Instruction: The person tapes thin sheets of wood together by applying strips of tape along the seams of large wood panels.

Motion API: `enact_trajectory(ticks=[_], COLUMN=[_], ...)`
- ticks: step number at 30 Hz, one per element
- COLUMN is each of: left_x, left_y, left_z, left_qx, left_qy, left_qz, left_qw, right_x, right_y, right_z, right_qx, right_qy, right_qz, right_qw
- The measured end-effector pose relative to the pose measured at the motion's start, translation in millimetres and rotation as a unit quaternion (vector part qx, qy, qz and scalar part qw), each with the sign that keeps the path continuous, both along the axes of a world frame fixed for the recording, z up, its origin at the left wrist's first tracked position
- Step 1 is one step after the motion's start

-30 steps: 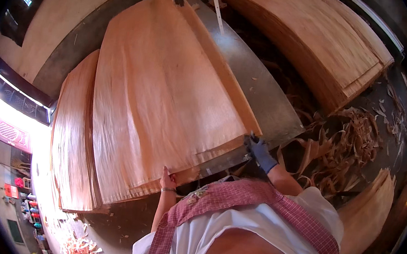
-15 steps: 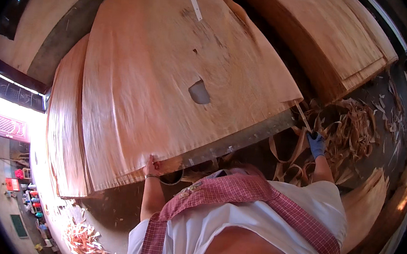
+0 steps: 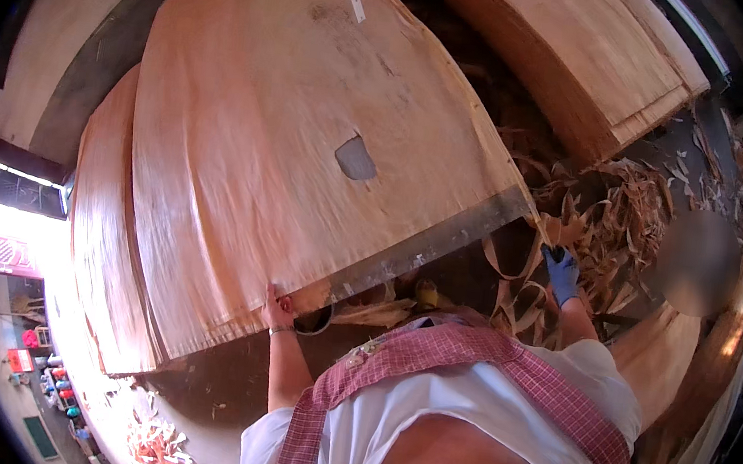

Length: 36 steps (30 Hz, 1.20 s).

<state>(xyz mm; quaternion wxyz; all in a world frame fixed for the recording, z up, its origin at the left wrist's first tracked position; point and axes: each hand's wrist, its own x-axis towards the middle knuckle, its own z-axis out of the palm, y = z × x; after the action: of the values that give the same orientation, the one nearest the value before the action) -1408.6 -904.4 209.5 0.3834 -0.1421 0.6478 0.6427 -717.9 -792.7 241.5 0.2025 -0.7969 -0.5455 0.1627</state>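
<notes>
a broad thin wood sheet (image 3: 244, 157) lies spread over the grey table (image 3: 427, 255), filling the middle and upper left of the frame, with a ragged hole (image 3: 356, 157) near its centre. the bare left hand (image 3: 278, 308), lower centre, touches the sheet's near edge; whether its fingers pinch or only steady it, i cannot tell. the gloved right hand (image 3: 562, 273), right of centre, is closed on the end of a narrow wood strip (image 3: 540, 225) at the sheet's right corner. the laying out looks done, while the strip seems only partly free, as it appears to run on up the right edge. loose peelings (image 3: 629, 208) heap beyond the glove, and a thick stack (image 3: 599, 53) fills the upper right.
</notes>
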Motion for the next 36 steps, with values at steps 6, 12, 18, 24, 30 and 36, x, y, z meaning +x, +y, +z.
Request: enact_trajectory(ticks=[6, 12, 18, 24, 30, 36], left_x=[0.5, 11.3, 8.9, -42.4, 62.7, 342.4], left_y=[-0.3, 10.1, 10.9, -33.3, 72.2, 265.2], left_z=[-3.4, 18.0, -10.3, -17.5, 20.7, 37.8], left_qx=[0.004, 0.021, 0.003, -0.099, -0.029, 0.100], left_qy=[0.001, 0.025, 0.044, -0.008, 0.531, 0.604], left_qz=[0.008, 0.042, -0.048, -0.018, -0.230, -0.588], left_qw=[1.000, 0.999, 0.998, 0.995, 0.815, 0.529], right_x=[-51.8, -178.3, -368.3, -329.1, -172.5, -43.1], right_y=[-50.5, -43.6, -6.9, -65.2, -129.8, -122.5], right_z=[56.6, 56.3, 13.4, 6.8, -48.0, -84.8], right_qx=[-0.068, -0.106, -0.065, -0.015, -0.190, -0.173], right_qy=[-0.001, 0.121, 0.320, 0.232, 0.153, 0.124], right_qz=[-0.014, 0.119, 0.315, 0.411, 0.278, 0.173], right_qw=[0.998, 0.980, 0.891, 0.882, 0.929, 0.962])
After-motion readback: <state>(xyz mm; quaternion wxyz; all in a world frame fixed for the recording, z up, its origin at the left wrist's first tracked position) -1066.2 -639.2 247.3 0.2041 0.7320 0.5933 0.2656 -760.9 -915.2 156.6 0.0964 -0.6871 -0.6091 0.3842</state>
